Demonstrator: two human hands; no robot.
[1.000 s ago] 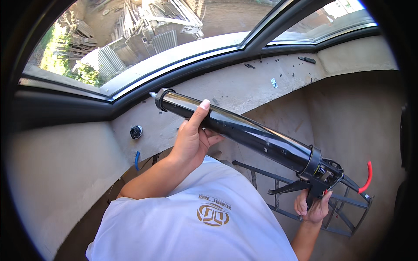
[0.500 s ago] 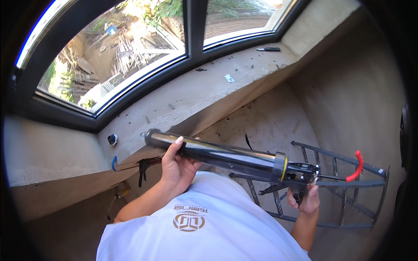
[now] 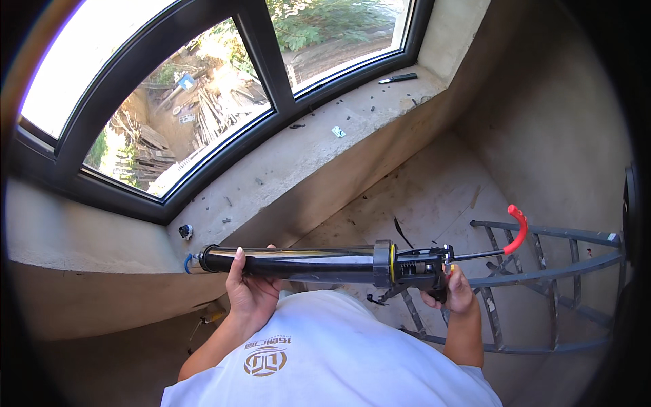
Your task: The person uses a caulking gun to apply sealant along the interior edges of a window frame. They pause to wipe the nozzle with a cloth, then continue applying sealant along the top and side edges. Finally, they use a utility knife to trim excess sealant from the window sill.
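Note:
A long black caulking gun lies almost level across the front of my body. My left hand cradles its barrel from below near the nozzle end, thumb on the near side and fingers behind. At the other end, my right hand is closed around the handle and trigger, most of which its fingers hide. A metal rod sticks out to the right and ends in a red hooked grip. A dark ring with a yellow line joins the barrel to the handle section.
Beyond the gun runs a rough concrete sill under a black-framed window. On it lie a utility knife, a small pale scrap, dark crumbs and a black-and-white lump. A grey ladder stands to the right.
The caulking gun has turned from a slant to nearly level, and both hands have shifted left with it. The nozzle end is now lower in the view. Both grips are unchanged.

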